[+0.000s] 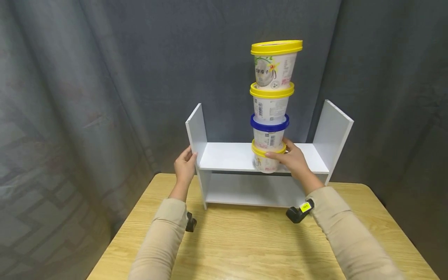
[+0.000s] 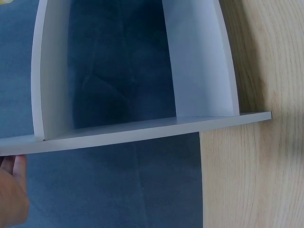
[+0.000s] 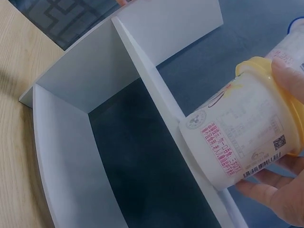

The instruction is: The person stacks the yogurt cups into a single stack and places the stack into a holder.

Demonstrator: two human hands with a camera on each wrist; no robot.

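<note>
In the head view, several white ice-cream tubs stand in one tall stack at the shelf rack's middle board. The lowest tub (image 1: 266,164) has a yellow lid, and its base is right at the board's front edge. Above it come a blue-lidded tub (image 1: 268,138), a yellow-lidded tub (image 1: 269,108) and a wider top tub (image 1: 274,70), which leans slightly right. My right hand (image 1: 292,158) grips the lowest tub near its lid, thumb in front and fingers around the far side. My left hand (image 1: 184,167) touches the rack's left side panel (image 1: 197,130) with its fingertips.
The white rack (image 1: 227,155) stands on a wooden table (image 1: 245,241), with a lower board (image 1: 252,190) and a raised right side panel (image 1: 332,136). Grey curtains (image 1: 168,70) hang behind and at both sides.
</note>
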